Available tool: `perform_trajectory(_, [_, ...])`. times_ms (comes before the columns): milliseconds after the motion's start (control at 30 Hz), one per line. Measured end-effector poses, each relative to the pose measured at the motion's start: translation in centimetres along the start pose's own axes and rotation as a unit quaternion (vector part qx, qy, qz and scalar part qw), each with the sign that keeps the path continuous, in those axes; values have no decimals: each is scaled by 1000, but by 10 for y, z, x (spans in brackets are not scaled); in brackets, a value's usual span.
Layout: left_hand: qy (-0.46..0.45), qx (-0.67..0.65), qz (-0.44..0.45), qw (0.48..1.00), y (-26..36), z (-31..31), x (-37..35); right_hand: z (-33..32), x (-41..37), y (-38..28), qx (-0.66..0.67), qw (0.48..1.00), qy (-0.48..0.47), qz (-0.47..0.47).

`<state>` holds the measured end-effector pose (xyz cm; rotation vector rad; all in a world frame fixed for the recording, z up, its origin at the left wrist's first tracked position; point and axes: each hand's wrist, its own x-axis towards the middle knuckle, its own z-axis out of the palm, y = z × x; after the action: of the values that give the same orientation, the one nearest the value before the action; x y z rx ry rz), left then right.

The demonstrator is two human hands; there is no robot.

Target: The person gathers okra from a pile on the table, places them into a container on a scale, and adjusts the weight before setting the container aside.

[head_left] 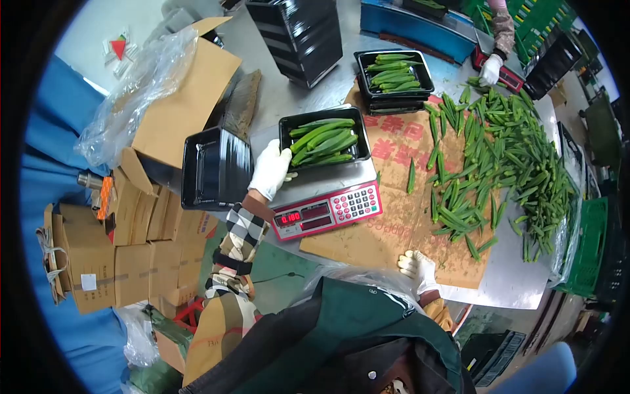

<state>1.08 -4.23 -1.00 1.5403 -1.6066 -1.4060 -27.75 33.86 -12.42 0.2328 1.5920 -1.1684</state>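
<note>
Tray (333, 165) of okra (325, 141) sits on the scale (326, 211), readout (289, 217) 0.180; left hand (270, 169), gloved, has thumb and fingers clamped on the tray's left side. Right hand (419, 268), also gloved, is at the cardboard's (367, 249) near edge, right of the scale, fingers side by side, can't tell if they're curled shut. Around the scale: nested black trays (223, 171) just left, loose okra pile (518, 164) right, filled tray (399, 96) behind-right, co-worker's gloved hand (491, 69) farther out that way.

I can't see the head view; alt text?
White-gloved left hand holds a black plastic tray of green okra on a red digital scale; white-gloved right hand rests at the edge of brown cardboard under loose okra.
</note>
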Motion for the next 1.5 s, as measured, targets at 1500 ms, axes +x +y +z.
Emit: perform_trajectory(1500, [-132, 682, 230, 682, 41, 220, 259, -13, 14, -8, 49, 989, -70, 125])
